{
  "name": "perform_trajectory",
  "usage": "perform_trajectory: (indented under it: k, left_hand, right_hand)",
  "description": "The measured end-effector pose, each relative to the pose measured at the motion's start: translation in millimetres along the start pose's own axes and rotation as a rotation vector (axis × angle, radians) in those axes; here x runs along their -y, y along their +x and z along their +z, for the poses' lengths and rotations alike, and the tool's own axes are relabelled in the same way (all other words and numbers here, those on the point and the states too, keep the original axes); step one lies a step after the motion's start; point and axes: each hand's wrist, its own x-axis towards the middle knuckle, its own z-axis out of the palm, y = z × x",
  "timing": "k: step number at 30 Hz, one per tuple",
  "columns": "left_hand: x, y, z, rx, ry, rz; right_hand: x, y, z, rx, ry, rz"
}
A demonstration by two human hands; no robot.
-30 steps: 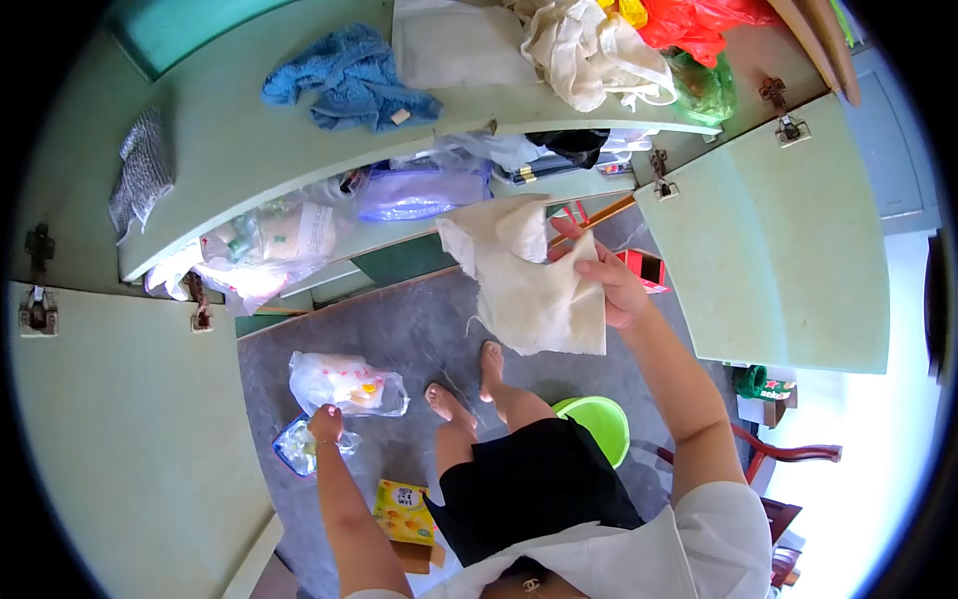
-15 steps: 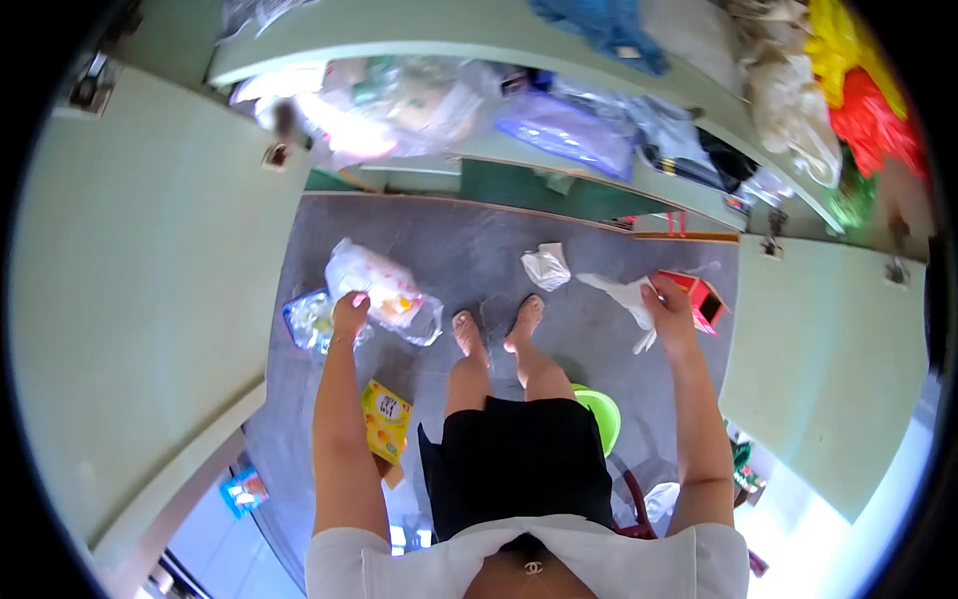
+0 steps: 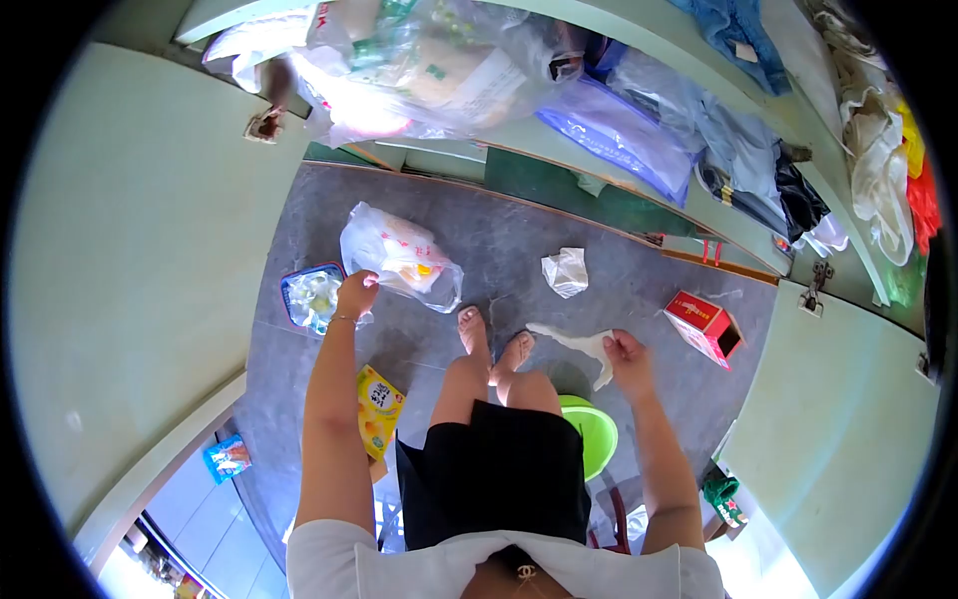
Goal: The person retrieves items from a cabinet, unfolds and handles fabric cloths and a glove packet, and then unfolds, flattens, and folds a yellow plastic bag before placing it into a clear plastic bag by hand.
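Observation:
My right hand [image 3: 629,361] pinches a limp white bag [image 3: 569,340] by one end. The rest of the bag trails left toward my feet, and a tail hangs below my fingers. My left hand [image 3: 356,294] is closed with its fingertips together. In the view it overlaps the lower left edge of a clear plastic bag [image 3: 402,252] with red print. Whether it grips that bag or some small scrap, I cannot make out. Just left of this hand is a blue-rimmed basket [image 3: 312,297] holding clear plastic.
On the grey floor [image 3: 479,245] are a crumpled white piece [image 3: 566,273], a red box [image 3: 704,327], a yellow box [image 3: 379,409] and a green basin [image 3: 597,439]. Overhead, a shelf holds plastic bags [image 3: 429,75]. Cabinet doors [image 3: 160,250] stand swung open on both sides.
My right hand has moved left and down with the white bag, away from the red box. My left hand stays near the clear bag, still closed. The camera view has shifted.

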Motion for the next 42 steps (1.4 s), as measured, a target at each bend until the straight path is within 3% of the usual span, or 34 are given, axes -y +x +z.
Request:
perform_trajectory:
  k: [3, 6, 9, 12, 15, 18, 21, 24, 27, 29, 31, 34, 35, 37, 38, 39, 42]
  left_hand:
    - [-11, 9, -2, -0.037, -0.002, 0.054]
    - [-24, 25, -7, -0.046, -0.023, 0.169]
    - [-23, 48, -14, -0.073, -0.025, 0.116]
    - [7, 85, -29, -0.313, 0.234, 0.07]
    - [42, 131, -35, -0.397, 0.456, 0.07]
    - [65, 169, -24, -0.379, 0.332, 0.117]
    - [79, 204, -14, -0.438, 0.318, 0.247]
    - [54, 217, -11, -0.488, 0.603, 0.166]
    - [67, 240, 8, -0.691, 0.7, 0.116]
    - [24, 216, 28, -0.771, 0.627, -0.055]
    - [12, 203, 48, -0.934, 0.631, 0.067]
    - [-10, 173, 76, -1.053, 0.583, 0.368]
    - [-21, 156, 86, -1.058, 0.564, 0.488]
    - [-56, 120, 112, -0.886, 0.206, 0.721]
    - [-72, 104, 119, -0.822, 0.285, 0.789]
    - [-88, 93, 132, -0.726, 0.141, 0.873]
    - [-150, 73, 157, -0.278, -0.021, 0.966]
  right_hand:
    - [-15, 2, -4, 0.024, -0.166, 0.063]
    - [-34, 7, -9, 0.041, -0.107, 0.074]
    - [-54, 17, -4, -0.113, -0.037, -0.021]
    - [-108, 47, -6, -0.151, 0.113, 0.032]
    - [-175, 96, -9, -0.111, 0.301, 0.281]
    - [-231, 142, 5, -0.062, 0.291, 0.299]
    - [-290, 194, 29, 0.01, -0.006, 0.41]
    - [-333, 232, 63, -0.058, -0.66, 0.376]
    - [-344, 274, 87, 0.033, -0.774, 0.592]
    - [-354, 297, 102, 0.001, -0.831, 0.599]
    - [-373, 319, 114, -0.161, -0.782, 0.56]
    - [-396, 337, 121, -0.159, -0.971, 0.414]
    - [-400, 335, 120, -0.206, -0.974, 0.356]
    - [-396, 325, 112, -0.299, -0.974, 0.244]
    - [-374, 310, 102, -0.364, -0.943, 0.24]
    - [-350, 290, 91, -0.366, -0.875, 0.136]
    - [-261, 210, 51, -0.439, -0.63, -0.24]
